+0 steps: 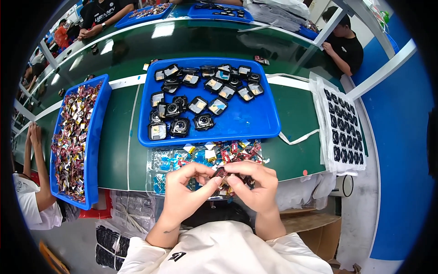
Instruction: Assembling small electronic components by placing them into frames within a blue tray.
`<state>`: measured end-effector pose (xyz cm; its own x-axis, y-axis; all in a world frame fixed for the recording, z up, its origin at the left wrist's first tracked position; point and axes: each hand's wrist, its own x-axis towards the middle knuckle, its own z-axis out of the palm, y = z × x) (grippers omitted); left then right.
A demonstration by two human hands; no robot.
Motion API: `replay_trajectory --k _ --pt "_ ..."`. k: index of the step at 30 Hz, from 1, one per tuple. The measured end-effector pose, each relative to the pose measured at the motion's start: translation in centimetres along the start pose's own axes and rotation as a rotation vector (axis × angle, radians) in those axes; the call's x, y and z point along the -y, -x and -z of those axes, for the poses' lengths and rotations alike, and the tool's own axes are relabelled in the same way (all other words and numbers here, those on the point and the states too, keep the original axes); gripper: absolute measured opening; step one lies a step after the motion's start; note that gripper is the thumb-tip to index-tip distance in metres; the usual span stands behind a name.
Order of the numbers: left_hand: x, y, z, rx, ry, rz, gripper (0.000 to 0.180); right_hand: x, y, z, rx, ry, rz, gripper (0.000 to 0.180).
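Note:
Close to my body, at the front edge of the green bench, I hold a small black watch case with dark red parts showing in it. My left hand pinches its left side between thumb and fingers. On the other side, my right hand grips it with thumb and forefinger. The fingers hide much of the case. Beneath and beyond my hands lies a pile of small batteries with red wires and blue film pieces. Past that pile, a blue tray holds many black watch cases, some showing pale inner faces.
At left, a long blue bin is full of wired batteries. To the right, a white sheet carries rows of black watch parts. A white strap lies beside the tray. Other people sit across the bench and at left.

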<state>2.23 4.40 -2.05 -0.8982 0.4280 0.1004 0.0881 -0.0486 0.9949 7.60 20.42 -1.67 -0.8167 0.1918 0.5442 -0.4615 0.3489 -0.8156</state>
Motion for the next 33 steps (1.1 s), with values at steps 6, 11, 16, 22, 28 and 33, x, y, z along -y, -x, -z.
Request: replay_trajectory --k 6,11,16,22,28,33 --pt "-0.1 -0.1 1.5 0.231 -0.011 0.001 0.012 -0.1 -0.9 2.7 0.349 0.049 0.222 0.015" --pt "-0.2 -0.1 1.6 0.365 0.088 0.066 0.019 0.4 -1.5 4.0 0.453 -0.057 0.235 0.011" --pt "-0.5 -0.3 2.0 0.090 0.195 0.025 0.028 -1.9 -6.2 7.6 0.116 0.180 0.073 0.013" --pt "-1.0 -0.4 1.6 -0.004 0.217 -0.038 0.025 -14.6 -16.5 15.8 -0.292 0.672 -0.063 0.038" --pt "-0.5 0.5 1.7 -0.037 0.164 -0.045 0.023 -23.1 -20.3 20.3 -0.360 1.082 -0.491 0.064" --pt "-0.4 0.8 2.0 -0.061 0.087 -0.024 0.021 -24.2 -20.1 20.7 -0.467 1.241 -0.578 0.057"
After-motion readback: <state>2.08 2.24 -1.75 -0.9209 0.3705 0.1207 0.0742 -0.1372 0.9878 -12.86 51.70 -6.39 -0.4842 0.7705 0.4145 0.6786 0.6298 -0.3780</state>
